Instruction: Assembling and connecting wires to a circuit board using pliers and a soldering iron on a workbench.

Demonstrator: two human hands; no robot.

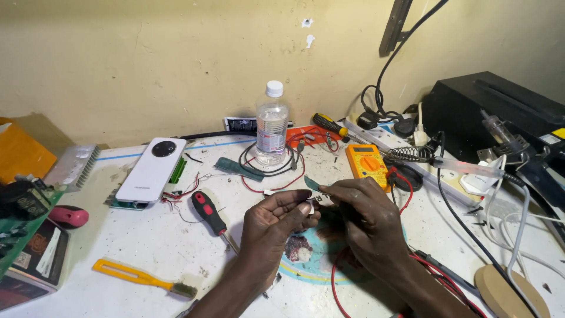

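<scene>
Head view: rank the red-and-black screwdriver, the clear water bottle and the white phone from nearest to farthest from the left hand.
From the left hand:
1. Red-and-black screwdriver, just to its left on the table.
2. Clear water bottle, straight behind it, standing near the wall.
3. White phone, far left and back, lying flat on a circuit board.

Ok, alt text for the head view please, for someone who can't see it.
Two hands, left hand and right hand, pinch a small white part together over a cluttered white workbench. Around them lie a red-handled screwdriver, yellow multimeter and water bottle.

two screwdrivers (208, 213), one bottle (272, 125)
</scene>
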